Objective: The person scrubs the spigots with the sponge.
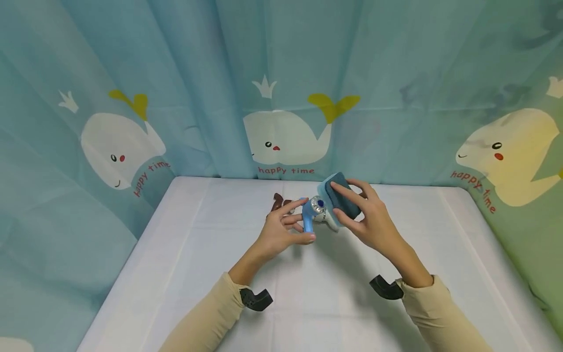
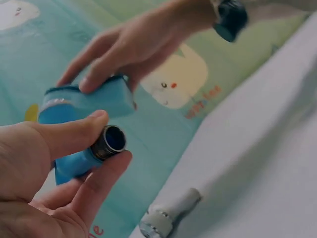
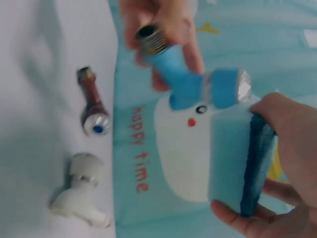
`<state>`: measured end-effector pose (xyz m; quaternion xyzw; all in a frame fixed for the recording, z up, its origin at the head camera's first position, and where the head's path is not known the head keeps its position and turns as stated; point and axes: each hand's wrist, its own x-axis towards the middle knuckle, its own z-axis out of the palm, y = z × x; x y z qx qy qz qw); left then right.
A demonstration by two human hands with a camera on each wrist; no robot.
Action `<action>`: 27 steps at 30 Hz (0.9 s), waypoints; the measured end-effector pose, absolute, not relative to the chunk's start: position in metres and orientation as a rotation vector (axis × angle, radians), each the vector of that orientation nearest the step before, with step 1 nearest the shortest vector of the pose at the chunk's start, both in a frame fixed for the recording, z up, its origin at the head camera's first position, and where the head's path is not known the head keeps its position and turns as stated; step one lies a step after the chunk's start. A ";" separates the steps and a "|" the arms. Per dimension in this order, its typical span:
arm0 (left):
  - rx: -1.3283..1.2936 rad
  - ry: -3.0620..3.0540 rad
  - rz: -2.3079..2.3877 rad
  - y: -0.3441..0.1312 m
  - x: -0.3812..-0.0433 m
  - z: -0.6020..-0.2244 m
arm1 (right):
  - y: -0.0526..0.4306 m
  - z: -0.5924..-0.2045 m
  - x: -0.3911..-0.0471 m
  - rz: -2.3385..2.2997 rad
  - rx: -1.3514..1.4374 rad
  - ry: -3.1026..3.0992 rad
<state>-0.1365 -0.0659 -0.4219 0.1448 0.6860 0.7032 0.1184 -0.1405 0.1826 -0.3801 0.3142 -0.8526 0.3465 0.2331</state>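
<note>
My left hand [image 1: 278, 230] pinches a blue angled pipe fitting, like a small tap [image 1: 308, 222], in the air above the table. Its threaded metal end [image 2: 113, 140] sits between thumb and finger in the left wrist view. At its other end is a clear, shiny cap with a blue centre. My right hand [image 1: 376, 222] grips a sponge [image 1: 345, 198], light blue with a darker scouring side [image 3: 258, 163]. The sponge's pale side is right by the shiny cap; whether they touch I cannot tell.
Behind the hands, a brown fitting [image 3: 93, 104] and a white fitting [image 3: 81, 191] of similar shape lie on the white table [image 1: 198, 234]. A curtain [image 1: 211, 98] printed with whales hangs along the table's back and sides.
</note>
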 end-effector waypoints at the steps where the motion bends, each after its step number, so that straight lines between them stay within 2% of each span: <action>1: 0.401 1.968 2.083 -0.065 -0.137 -0.422 | 0.183 -0.382 -0.140 0.964 0.847 -2.329; 16: 0.400 1.742 2.169 -0.065 -0.137 -0.420 | 0.184 -0.392 -0.142 1.041 0.890 -2.263; 27: 0.420 2.225 1.914 -0.065 -0.137 -0.423 | 0.185 -0.379 -0.144 0.851 0.981 -2.343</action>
